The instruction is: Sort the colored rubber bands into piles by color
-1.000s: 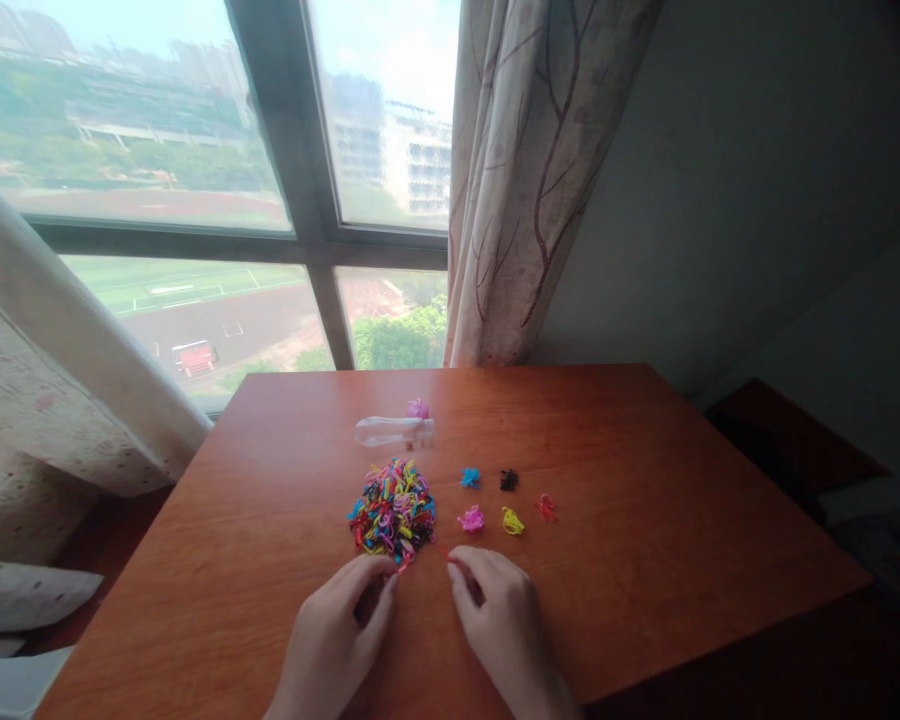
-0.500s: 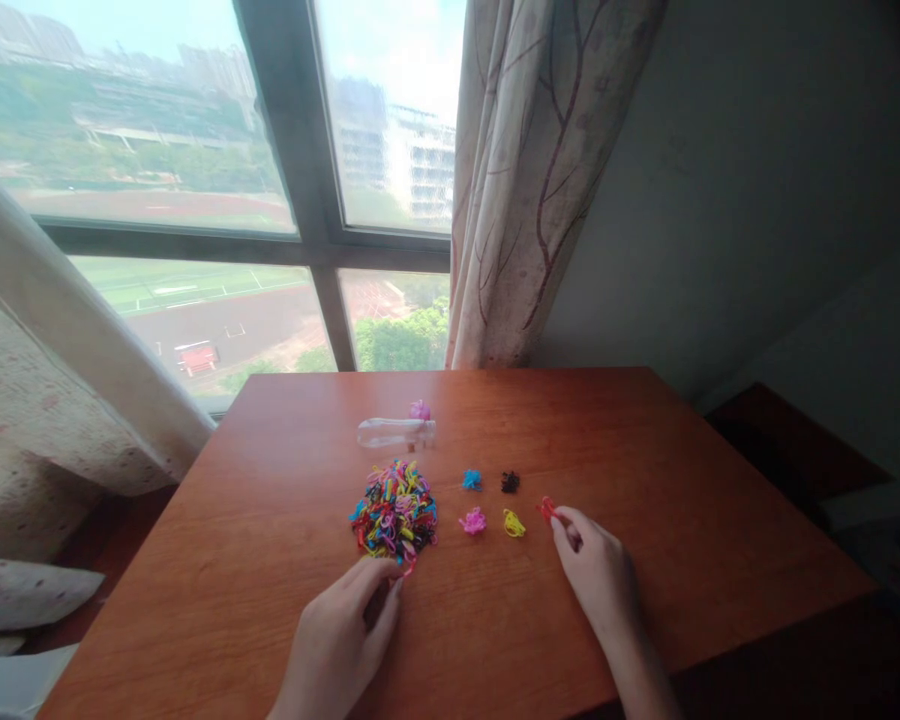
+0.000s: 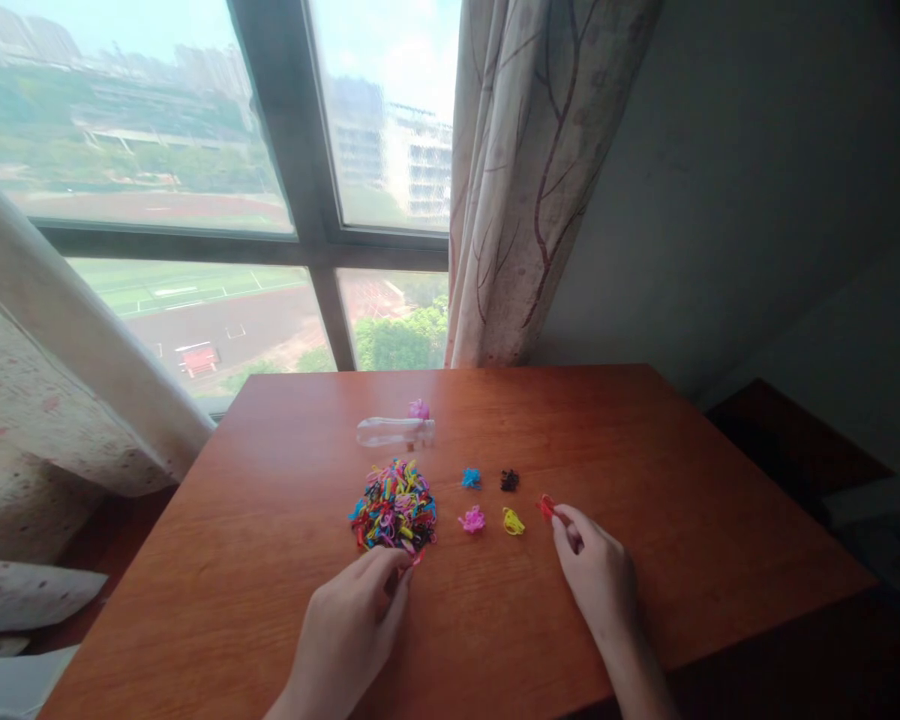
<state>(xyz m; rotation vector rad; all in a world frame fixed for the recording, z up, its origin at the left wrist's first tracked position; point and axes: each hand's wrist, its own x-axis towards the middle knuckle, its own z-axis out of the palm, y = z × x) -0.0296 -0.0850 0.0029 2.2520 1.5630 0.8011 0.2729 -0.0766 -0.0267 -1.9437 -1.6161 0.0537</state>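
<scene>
Left fingers (image 3: 391,556): pinching reddish band (image 3: 419,556), long axis toward 2 o'clock | mixed heap (image 3: 394,505): their 12 o'clock, just beside | red cluster (image 3: 545,504): 2–3 o'clock, well apart; right fingers (image 3: 572,517) nearer, touching, grasp unclear

Table by the window (image 3: 161,320). Our left hand (image 3: 356,615) pinches a reddish band (image 3: 418,558) at the near edge of a mixed heap of elastic bands (image 3: 394,505). Our right hand (image 3: 596,570) touches the red pile (image 3: 546,506) with its fingertips; whether they grip a band, we cannot tell. Between the heap and the red pile we note four small piles: blue (image 3: 471,479) and black (image 3: 509,480) in the far row, pink (image 3: 472,519) and yellow (image 3: 513,521) nearer us. Beyond the heap, a clear container (image 3: 390,432) lies on its side, a pink object (image 3: 418,408) just behind it. Patterned curtain (image 3: 540,180) right of the glass.
</scene>
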